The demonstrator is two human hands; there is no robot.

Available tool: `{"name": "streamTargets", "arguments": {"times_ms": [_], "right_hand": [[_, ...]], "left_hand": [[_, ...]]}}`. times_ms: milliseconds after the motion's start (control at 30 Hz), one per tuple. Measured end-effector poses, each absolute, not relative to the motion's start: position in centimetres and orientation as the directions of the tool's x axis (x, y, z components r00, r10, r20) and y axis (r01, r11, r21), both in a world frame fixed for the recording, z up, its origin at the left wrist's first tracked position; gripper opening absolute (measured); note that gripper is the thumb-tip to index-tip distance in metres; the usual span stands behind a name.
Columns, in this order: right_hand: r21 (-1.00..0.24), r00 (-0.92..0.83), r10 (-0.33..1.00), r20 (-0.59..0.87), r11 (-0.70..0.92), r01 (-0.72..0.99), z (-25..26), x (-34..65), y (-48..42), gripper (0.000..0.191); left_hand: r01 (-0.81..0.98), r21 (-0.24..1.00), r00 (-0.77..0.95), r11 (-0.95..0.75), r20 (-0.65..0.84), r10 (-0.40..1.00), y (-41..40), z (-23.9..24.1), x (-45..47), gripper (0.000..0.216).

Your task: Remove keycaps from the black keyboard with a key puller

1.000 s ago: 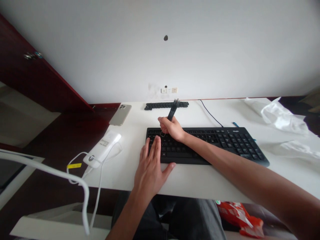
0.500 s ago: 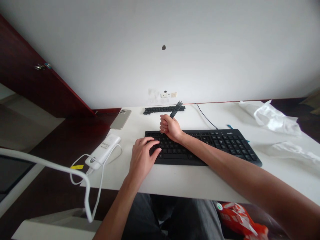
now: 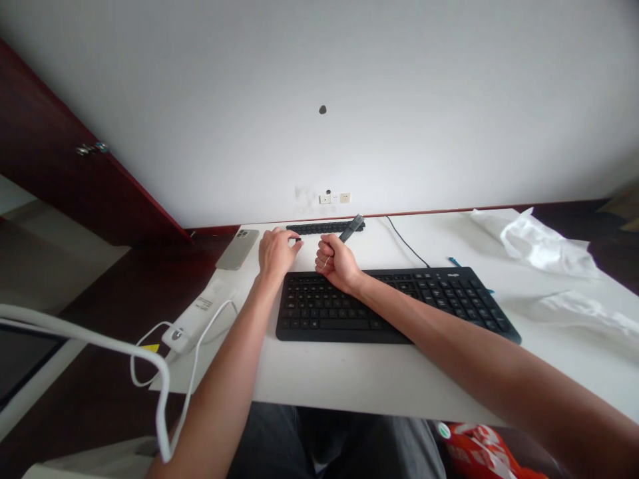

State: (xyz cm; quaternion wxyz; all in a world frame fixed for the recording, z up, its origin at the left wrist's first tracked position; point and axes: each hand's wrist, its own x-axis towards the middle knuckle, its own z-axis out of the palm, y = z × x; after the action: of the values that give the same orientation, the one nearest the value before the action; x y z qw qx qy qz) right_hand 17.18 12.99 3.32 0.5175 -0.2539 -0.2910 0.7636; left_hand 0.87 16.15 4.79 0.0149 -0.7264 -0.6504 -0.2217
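Note:
Near the back of the table my left hand [image 3: 278, 253] pinches a small black keycap [image 3: 298, 239] between thumb and fingertips. Just beyond it lies a row of loose black keycaps [image 3: 324, 228]. My right hand [image 3: 339, 261] is wrapped round a dark, flat-handled tool [image 3: 352, 227], whose upper end sticks out above the fist. A thin, light wire-like line shows by its fingers; the tool's working end is mostly hidden. Under the right wrist and forearm rests the black keyboard [image 3: 344, 324], with part of its keys covered by that arm.
A phone [image 3: 237, 250] and a white power bank [image 3: 194, 320] with a white cable [image 3: 162, 382] are on the left. Crumpled white plastic [image 3: 539, 243] lies at the right. Behind the keyboard are its black cord [image 3: 407, 241] and a small blue item [image 3: 454, 261].
My left hand has left the keyboard's left side and moved forward to the loose keycaps, a keycap in its fingers. My right hand still grips the tool above the keyboard. The view has tilted slightly up.

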Motion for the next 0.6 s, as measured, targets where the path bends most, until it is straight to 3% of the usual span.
{"name": "streamTargets", "arguments": {"times_ms": [333,600], "right_hand": [[-0.738,-0.381,0.922,-0.066,-0.302,-0.604,2.9,17.2,13.0,0.049],[-0.755,-0.344,0.937,-0.063,-0.27,-0.597,3.0,17.1,12.8,0.047]], "left_hand": [[0.974,0.147,0.13,-0.175,0.273,0.953,19.3,2.5,1.4,0.022],[0.962,0.19,0.134,-0.195,0.294,0.946,19.5,2.0,1.0,0.028]]}}
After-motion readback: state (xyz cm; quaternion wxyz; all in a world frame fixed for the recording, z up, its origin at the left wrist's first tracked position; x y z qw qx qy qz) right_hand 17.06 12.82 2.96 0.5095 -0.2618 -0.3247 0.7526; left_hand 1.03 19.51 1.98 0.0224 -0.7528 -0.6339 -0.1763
